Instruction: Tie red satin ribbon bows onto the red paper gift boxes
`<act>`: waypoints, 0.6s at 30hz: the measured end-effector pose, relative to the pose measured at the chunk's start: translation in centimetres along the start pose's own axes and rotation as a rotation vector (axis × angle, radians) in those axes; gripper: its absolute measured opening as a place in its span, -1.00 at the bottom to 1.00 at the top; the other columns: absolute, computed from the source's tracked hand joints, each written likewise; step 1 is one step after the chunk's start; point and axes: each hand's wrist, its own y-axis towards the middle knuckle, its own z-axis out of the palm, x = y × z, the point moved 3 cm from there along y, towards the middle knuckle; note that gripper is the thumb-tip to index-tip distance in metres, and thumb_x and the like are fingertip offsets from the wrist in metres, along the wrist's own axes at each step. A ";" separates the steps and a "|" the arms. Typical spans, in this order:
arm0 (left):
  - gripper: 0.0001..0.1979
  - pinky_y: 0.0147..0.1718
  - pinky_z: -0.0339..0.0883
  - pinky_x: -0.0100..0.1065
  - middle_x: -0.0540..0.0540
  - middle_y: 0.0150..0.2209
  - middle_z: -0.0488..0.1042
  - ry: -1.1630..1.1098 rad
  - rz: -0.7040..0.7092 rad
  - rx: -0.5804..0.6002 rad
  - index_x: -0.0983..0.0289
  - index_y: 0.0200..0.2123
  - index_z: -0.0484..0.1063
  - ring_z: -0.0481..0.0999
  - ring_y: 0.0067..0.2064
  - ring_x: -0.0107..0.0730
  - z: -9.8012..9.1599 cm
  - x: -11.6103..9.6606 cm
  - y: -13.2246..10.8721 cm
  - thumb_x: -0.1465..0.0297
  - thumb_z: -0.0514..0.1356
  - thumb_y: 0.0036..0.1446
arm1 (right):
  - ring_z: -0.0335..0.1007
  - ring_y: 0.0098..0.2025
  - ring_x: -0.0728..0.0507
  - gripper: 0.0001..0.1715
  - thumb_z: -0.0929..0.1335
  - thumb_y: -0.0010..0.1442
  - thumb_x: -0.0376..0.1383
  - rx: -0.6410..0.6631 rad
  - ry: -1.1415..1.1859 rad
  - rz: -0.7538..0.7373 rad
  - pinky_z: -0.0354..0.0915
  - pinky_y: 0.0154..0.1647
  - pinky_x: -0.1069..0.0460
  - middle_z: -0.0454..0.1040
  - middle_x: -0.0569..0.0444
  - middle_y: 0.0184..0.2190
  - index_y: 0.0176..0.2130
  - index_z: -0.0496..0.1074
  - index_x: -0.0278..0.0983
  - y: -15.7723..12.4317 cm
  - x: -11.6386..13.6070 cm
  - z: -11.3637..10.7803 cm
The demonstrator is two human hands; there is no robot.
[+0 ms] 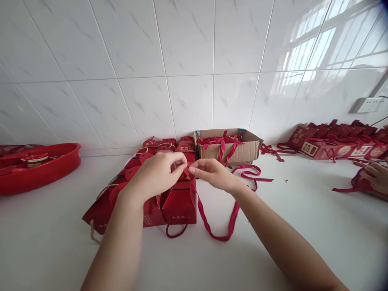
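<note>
Close together over the front right red gift box point(182, 204), my left hand point(162, 171) and my right hand point(212, 173) are both pinched, fingertips nearly meeting at the box top. Whatever sits between the fingertips is too small to make out. A dark red ribbon point(222, 237) drops beside that box, loops on the table and passes behind my right forearm. From the box's front hangs a red cord handle point(176, 235). More red boxes point(101, 208) stand packed to the left and behind, partly hidden by my left arm; some carry tan rope handles.
Behind, an open cardboard box point(242, 153) holds red ribbons, several trailing onto the white table point(273, 226). At left stands a red basin point(66, 167). Red boxes point(330, 149) line the far right, where another person's hand point(377, 176) touches one. A tiled wall rises behind.
</note>
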 end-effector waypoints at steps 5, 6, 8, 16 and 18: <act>-0.73 -0.55 0.12 -0.39 -0.03 -0.48 0.49 0.055 -0.129 0.180 0.14 -0.40 0.42 0.41 -0.48 -0.36 0.5 1.8 -0.4 0.13 0.04 0.09 | 0.19 -0.48 0.05 -0.67 0.41 0.06 -0.08 -0.062 0.004 0.015 0.13 -0.49 0.12 0.39 0.13 -0.47 -0.35 0.44 -0.32 -0.5 0.8 -1.0; -0.73 -0.57 0.10 -0.38 -0.02 -0.48 0.49 0.097 -0.185 0.249 0.15 -0.43 0.42 0.41 -0.49 -0.35 0.7 2.3 -0.3 0.12 0.07 0.05 | 0.21 -0.47 0.04 -0.67 0.40 0.07 -0.08 -0.073 -0.011 0.010 0.14 -0.48 0.11 0.40 0.11 -0.46 -0.35 0.44 -0.32 -0.6 1.0 -1.2; -0.72 -0.60 0.08 -0.36 0.02 -0.49 0.50 0.193 -0.287 0.373 0.16 -0.49 0.43 0.41 -0.51 -0.30 1.2 3.2 -0.2 0.09 0.11 -0.03 | 0.23 -0.46 0.03 -0.66 0.36 0.12 -0.06 -0.092 -0.033 -0.004 0.15 -0.48 0.11 0.40 0.09 -0.45 -0.34 0.43 -0.31 -0.9 1.5 -1.5; -0.83 -0.54 0.12 -0.35 0.05 -0.47 0.49 0.201 -0.300 0.515 0.18 -0.55 0.44 0.42 -0.44 -0.26 1.6 3.9 0.1 0.20 0.19 -0.14 | 0.36 -0.34 -0.05 -0.69 0.31 0.21 -0.10 -0.233 -0.050 -0.116 0.29 -0.33 0.04 0.43 0.06 -0.41 -0.39 0.41 -0.28 -3.6 5.2 -3.5; -0.84 -0.57 0.03 -0.36 0.03 -0.56 0.40 0.195 -0.274 0.501 0.20 -0.63 0.37 0.34 -0.51 -0.34 1.6 3.9 0.1 0.26 0.17 -0.12 | 0.39 -0.30 -0.09 -0.70 0.30 0.22 -0.11 -0.249 0.007 -0.149 0.31 -0.24 0.00 0.45 0.04 -0.39 -0.38 0.43 -0.27 -4.3 6.1 -4.2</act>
